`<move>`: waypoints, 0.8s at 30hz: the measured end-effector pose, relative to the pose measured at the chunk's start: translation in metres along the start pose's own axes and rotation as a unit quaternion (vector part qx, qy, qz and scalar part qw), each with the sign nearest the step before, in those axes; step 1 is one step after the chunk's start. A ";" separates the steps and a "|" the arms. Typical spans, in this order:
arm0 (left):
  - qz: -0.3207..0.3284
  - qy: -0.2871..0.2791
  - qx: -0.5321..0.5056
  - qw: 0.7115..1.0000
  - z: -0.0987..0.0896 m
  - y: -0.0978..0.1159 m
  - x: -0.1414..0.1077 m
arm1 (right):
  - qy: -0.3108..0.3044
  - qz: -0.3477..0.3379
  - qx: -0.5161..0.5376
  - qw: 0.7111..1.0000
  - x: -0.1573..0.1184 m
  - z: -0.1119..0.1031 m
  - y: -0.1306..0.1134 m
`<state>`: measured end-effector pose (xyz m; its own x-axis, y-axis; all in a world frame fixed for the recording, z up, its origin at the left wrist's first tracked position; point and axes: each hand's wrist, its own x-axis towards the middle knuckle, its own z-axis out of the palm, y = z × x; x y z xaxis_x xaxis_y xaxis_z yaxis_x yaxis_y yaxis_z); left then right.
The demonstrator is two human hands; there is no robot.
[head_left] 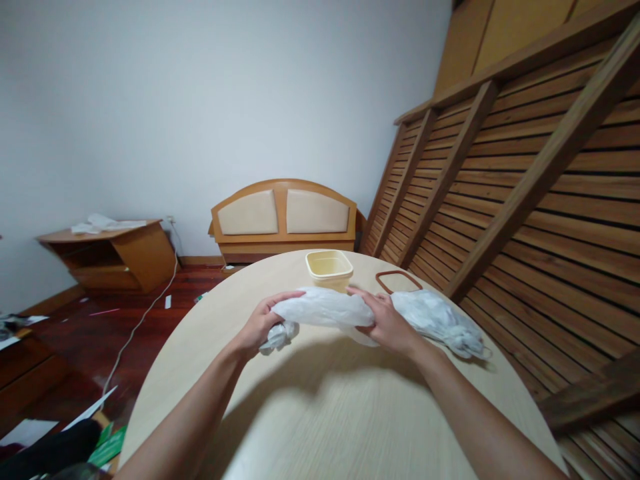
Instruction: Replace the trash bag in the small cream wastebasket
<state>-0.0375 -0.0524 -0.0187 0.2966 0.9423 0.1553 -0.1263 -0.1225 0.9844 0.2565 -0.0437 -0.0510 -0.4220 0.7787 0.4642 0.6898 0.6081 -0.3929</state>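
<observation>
Stretched between my two hands above the round table is a white, translucent plastic bag. My left hand grips its left end, where a crumpled bunch hangs below the fingers. Closed round the other end is my right hand, thumb on the near side. Just beyond the bag stands a pale yellow square tub, its top open and its lower front partly hidden. A heap of crumpled whitish plastic bags lies to the right of my right hand. Behind that heap rests a brown rounded-square ring.
A wooden slatted frame leans along the right side. Behind the table is a headboard with cream panels. At left, a low wooden cabinet bears white sheets, and a white cable crosses the dark red floor.
</observation>
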 end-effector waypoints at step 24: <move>0.181 0.181 0.033 0.966 0.009 0.047 0.052 | 0.091 0.077 0.035 0.992 0.091 0.011 0.015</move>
<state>-0.0195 -0.0122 0.0363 -0.1069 0.8800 0.4628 -0.0951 -0.4723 0.8763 0.2219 0.0381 -0.0238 -0.1975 0.8261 0.5278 0.6925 0.4987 -0.5213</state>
